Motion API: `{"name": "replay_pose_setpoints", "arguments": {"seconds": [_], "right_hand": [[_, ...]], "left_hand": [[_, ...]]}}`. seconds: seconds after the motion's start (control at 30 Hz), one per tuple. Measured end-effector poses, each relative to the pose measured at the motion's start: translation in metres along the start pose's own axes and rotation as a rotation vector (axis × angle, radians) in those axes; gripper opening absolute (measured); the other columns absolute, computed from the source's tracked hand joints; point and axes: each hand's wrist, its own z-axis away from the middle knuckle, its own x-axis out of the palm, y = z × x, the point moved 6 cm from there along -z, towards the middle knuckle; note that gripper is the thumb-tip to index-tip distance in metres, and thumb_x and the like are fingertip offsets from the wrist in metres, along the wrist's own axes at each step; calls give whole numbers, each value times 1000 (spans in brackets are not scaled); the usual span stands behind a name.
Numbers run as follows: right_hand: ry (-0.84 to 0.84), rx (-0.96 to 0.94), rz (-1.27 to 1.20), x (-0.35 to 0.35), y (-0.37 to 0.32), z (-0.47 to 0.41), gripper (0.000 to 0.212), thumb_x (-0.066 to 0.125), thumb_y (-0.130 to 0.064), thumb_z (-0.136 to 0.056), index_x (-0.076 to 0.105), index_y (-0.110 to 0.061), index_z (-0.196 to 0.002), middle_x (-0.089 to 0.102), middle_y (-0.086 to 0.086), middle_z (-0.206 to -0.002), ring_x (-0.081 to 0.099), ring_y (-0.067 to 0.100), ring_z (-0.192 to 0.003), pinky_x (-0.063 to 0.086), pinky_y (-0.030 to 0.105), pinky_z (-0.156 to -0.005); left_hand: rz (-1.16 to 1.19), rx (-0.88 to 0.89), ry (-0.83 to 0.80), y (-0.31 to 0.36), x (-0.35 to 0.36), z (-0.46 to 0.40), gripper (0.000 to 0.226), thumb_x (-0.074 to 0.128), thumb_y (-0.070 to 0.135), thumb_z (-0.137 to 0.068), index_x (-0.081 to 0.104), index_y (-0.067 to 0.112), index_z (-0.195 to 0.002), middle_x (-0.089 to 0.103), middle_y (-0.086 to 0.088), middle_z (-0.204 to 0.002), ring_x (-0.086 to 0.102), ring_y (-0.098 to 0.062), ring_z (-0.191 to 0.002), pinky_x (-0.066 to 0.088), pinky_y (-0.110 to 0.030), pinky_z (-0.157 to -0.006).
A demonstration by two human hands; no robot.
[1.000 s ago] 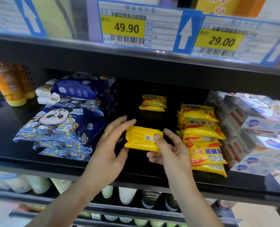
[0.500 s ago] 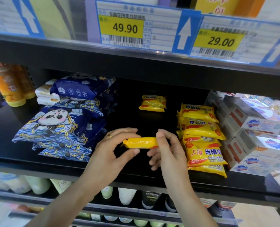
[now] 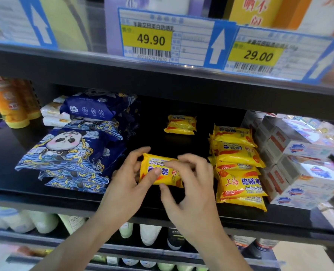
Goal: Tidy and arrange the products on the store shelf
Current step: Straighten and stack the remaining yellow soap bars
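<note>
You hold one yellow soap pack (image 3: 160, 170) between both hands, over the middle of the black shelf (image 3: 9, 145), near its front edge. Your left hand (image 3: 130, 179) grips the pack's left end, thumb across its printed face and fingers curled behind it. Your right hand (image 3: 191, 184) pinches the right end, index finger over the top edge and thumb below; its fingers are a little blurred. The print on the pack's face reads upside down to you. You cannot tell whether the pack touches the shelf or is held just above it.

Just right of your right hand a stack of soap (image 3: 239, 167) runs from the front edge toward the back. A separate small pile of soap (image 3: 180, 125) lies well back, apart from the rest. White boxes (image 3: 302, 165) sit against the stack at the shelf's right end. Left of your left hand lie blue panda packs (image 3: 68, 147), stacked up to the front edge, with orange bottles (image 3: 11, 102) at the far left back. Price tags (image 3: 152, 39) hang on the shelf above.
</note>
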Motion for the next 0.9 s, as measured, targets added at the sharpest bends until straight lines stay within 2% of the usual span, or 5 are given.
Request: {"name": "replay_pose_setpoints", "arguments": {"seconds": [0.13, 0.3, 0.43, 0.7, 0.9], "right_hand": [[-247, -102, 262, 9, -4, -13, 66, 73, -44, -82, 44, -38, -141, 39, -12, -151, 30, 16, -142, 36, 36, -114], [-339, -138, 284, 5, -11, -27, 58, 75, -40, -86, 49, -36, -138, 56, -16, -134, 44, 14, -125, 39, 38, -101], [-389, -132, 364, -17, -8, -42, 57, 74, -36, -88, 44, -40, -137, 57, -13, -132, 43, 19, -123, 38, 41, -99], [-432, 119, 622, -105, 59, -103, 51, 75, -41, -86, 43, -45, -125, 45, -13, -115, 41, 23, -127, 27, 36, -107], [-562, 251, 667, -114, 93, -114, 44, 74, -40, -85, 41, -49, -113, 46, 0, -129, 43, 30, -124, 38, 39, -106]], "left_hand": [[47, -18, 17, 0, -3, -2, 61, 66, 69, -84, 43, 57, -139, 79, 11, -107, 75, -7, -98, 56, -36, -88], [63, -56, 25, 2, -7, -2, 55, 58, 73, -87, 44, 59, -138, 78, 12, -107, 74, -6, -97, 55, -30, -82], [-4, -89, 10, 4, -6, 1, 52, 39, 80, -89, 53, 57, -134, 74, 19, -112, 72, -7, -102, 57, -43, -93], [-152, -79, -39, 15, 4, 3, 15, 60, 40, -100, 68, 41, -113, 76, 25, -106, 69, 4, -105, 51, -26, -94], [-344, -15, -61, 17, 8, 5, 27, 68, 24, -95, 65, 41, -115, 71, 27, -108, 63, 6, -111, 46, -14, -94]]}}
